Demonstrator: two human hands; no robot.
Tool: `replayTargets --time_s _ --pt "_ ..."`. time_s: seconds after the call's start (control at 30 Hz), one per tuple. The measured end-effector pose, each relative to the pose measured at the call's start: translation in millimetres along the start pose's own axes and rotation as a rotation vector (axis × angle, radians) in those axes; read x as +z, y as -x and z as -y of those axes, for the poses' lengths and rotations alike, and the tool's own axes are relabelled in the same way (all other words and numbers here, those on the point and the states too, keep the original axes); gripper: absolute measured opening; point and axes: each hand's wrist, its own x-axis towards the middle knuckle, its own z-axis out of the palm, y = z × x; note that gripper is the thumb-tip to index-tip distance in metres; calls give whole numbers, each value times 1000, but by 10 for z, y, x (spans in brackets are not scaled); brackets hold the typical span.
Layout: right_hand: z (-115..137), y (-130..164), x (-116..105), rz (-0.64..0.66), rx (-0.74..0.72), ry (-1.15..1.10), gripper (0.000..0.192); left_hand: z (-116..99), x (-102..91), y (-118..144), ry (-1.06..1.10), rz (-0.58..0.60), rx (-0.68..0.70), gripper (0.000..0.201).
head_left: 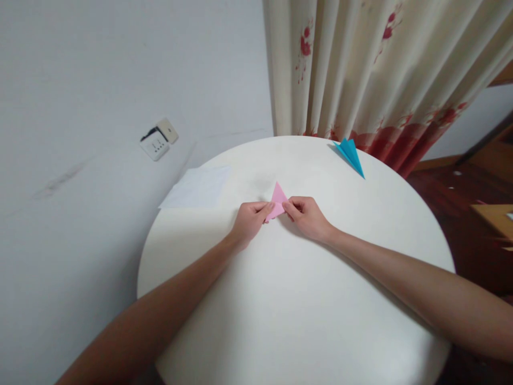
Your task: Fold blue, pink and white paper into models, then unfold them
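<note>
A small piece of folded pink paper (pixel 277 205) is held just above the middle of the table, one pointed corner facing away from me. My left hand (pixel 252 218) pinches its left side, thumb on top. On the right side my right hand (pixel 305 215) grips it the same way, thumb pressed on the paper and fingers curled beneath. The fingers under the paper are mostly hidden. Farther back on the right lies a blue folded paper plane (pixel 350 155), its sharp tip toward me.
The round white table (pixel 288 310) stands against the wall. White sheets of paper (pixel 198 187) lie at its left edge. A wall socket (pixel 155 145) is above them. Behind hangs a cream and red curtain (pixel 344 64). A wooden piece of furniture (pixel 495 218) stands at far right.
</note>
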Motion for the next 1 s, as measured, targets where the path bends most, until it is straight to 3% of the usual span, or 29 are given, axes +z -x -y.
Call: replayTargets --time_s 0.27,0.73,1.0 --pt "-3 -7 -18 68 22 -40 41 -28 26 19 -36 10 -12 36" --pt "-18 -29 -13 -172 118 -198 43 -72 23 29 11 4 -31 35" --pt "-17 -34 -2 -215 169 -276 43 -23 23 22 58 -15 -26 30"
